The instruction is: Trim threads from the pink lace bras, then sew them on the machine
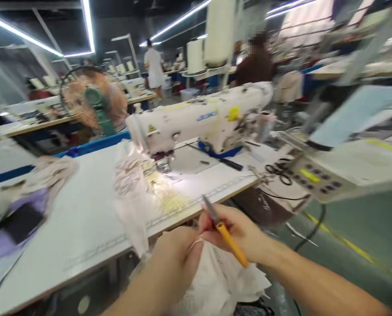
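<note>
My left hand [179, 252] is closed in a pinch on the edge of a pale cloth [215, 281] that hangs down in front of me. Close against it, my right hand [237, 228] grips a small orange-handled cutting tool [230, 243], its grey blade pointing up and away. Blur hides whether that tool is a knife or snips. The right fingertips also meet near the cloth's edge. Beyond my hands stands a white sewing machine [196, 116], with another pale piece of fabric [130, 184] and a yellowish piece [169, 193] by its needle area.
The white table [93, 210] has its front edge just beyond my hands. A black-handled tool [231, 164] lies by the machine. Folded cloth and a dark flat item [23, 222] are at left. A fan [93, 98], a control box [321, 180] and two people stand farther off.
</note>
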`<state>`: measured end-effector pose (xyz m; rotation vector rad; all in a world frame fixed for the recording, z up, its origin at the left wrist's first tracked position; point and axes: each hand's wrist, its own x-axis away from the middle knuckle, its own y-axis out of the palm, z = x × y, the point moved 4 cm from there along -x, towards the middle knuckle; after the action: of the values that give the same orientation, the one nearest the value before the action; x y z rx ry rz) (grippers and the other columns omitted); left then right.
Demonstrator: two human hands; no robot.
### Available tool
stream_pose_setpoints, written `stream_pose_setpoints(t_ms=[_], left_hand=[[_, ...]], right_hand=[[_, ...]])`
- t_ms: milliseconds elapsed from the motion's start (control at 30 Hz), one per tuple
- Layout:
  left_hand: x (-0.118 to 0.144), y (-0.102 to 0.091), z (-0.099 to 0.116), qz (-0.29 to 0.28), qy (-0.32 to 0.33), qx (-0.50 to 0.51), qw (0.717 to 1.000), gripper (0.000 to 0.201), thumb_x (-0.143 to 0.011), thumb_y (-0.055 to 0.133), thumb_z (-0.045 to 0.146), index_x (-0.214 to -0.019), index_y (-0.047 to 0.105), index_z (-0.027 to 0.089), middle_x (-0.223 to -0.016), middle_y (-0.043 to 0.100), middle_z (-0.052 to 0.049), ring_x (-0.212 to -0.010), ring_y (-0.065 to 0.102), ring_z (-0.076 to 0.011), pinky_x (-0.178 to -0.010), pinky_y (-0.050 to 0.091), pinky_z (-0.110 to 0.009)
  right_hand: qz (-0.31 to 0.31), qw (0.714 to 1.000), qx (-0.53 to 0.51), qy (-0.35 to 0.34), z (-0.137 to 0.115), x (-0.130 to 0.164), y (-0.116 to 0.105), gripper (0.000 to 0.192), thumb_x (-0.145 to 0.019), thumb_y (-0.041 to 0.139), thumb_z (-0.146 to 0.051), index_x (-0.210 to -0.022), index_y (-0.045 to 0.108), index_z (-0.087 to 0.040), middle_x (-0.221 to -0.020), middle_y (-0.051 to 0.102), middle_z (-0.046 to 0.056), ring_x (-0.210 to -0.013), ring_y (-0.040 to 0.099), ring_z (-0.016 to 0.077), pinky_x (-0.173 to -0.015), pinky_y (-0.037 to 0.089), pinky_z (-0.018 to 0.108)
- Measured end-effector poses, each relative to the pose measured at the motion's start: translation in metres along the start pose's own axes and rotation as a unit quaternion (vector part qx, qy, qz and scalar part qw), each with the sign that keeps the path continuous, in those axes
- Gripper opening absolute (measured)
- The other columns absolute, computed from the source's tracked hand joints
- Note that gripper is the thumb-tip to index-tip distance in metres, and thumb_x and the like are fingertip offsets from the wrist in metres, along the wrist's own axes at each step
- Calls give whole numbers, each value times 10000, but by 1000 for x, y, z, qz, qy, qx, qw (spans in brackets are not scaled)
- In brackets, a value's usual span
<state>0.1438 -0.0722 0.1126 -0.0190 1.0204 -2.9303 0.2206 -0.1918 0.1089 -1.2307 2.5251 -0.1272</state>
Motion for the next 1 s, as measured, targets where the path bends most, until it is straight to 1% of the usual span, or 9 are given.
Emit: stream_pose_setpoints(t_ms=[100,233,400,433,500,600,700,800,1000], left_hand=[[9,-6,1,-20,-23,17,999,191,-788,482,239,-608,492,174,-583,488,19,-568,437,-115,-544,317,-242],[4,-2,3,-54,-50,120,990,183,-760,517,253,-603,499,160,-571,450,33,-538,381,-90,-505,282,-212],[7,-2,-1,-35,-79,158,984,160,-749,511,259,-627,532,156,-588,467,23,-535,391,-93,-487,283,-207],[8,-2,-2,-34,-86,166,982,161,-746,515,266,-628,532,157,-580,465,24,-525,389,-93,-480,279,-208],[9,-3,-6,-37,-105,184,977,176,-737,527,284,-613,517,161,-539,429,35,-489,361,-86,-462,257,-211],[8,-5,-12,-42,-129,210,968,214,-711,545,301,-563,476,163,-492,364,49,-463,317,-76,-452,234,-215],[6,-7,-17,-41,-142,236,960,228,-680,566,317,-545,467,162,-488,364,48,-466,313,-75,-452,228,-219],[4,-7,-21,-48,-157,262,951,232,-653,589,337,-553,488,155,-477,365,52,-458,296,-69,-449,213,-223],[4,-4,-28,-37,-203,316,926,261,-600,648,378,-589,544,139,-475,414,46,-450,308,-62,-462,208,-227]], right_hand=[[3,1000,-19,7,9,3,2,105,-810,587,-254,-785,506,-193,-731,537,3,-631,484,121,-563,408,240],[26,999,-12,-26,13,11,7,125,-793,618,-194,-776,496,-213,-740,544,-4,-650,505,127,-566,415,241],[31,999,15,-22,13,10,7,117,-789,642,-232,-808,527,-222,-751,532,-4,-673,507,132,-587,417,244],[15,1000,13,-12,13,9,6,131,-803,633,-289,-817,520,-222,-756,530,-2,-674,502,132,-590,416,245],[-37,999,6,8,11,9,3,274,-815,577,-481,-850,501,-221,-761,515,5,-663,481,137,-583,412,251],[-157,987,30,24,10,13,2,537,-778,381,-736,-824,468,-208,-740,475,13,-638,443,145,-562,401,264],[-240,966,89,28,14,21,2,598,-782,255,-773,-774,433,-202,-719,452,16,-614,409,141,-538,384,263],[-262,955,133,23,17,29,5,624,-786,206,-773,-800,444,-197,-696,445,12,-580,374,135,-505,347,259],[-241,949,203,35,19,32,8,668,-766,156,-801,-757,443,-198,-670,440,7,-554,344,130,-500,277,259]])
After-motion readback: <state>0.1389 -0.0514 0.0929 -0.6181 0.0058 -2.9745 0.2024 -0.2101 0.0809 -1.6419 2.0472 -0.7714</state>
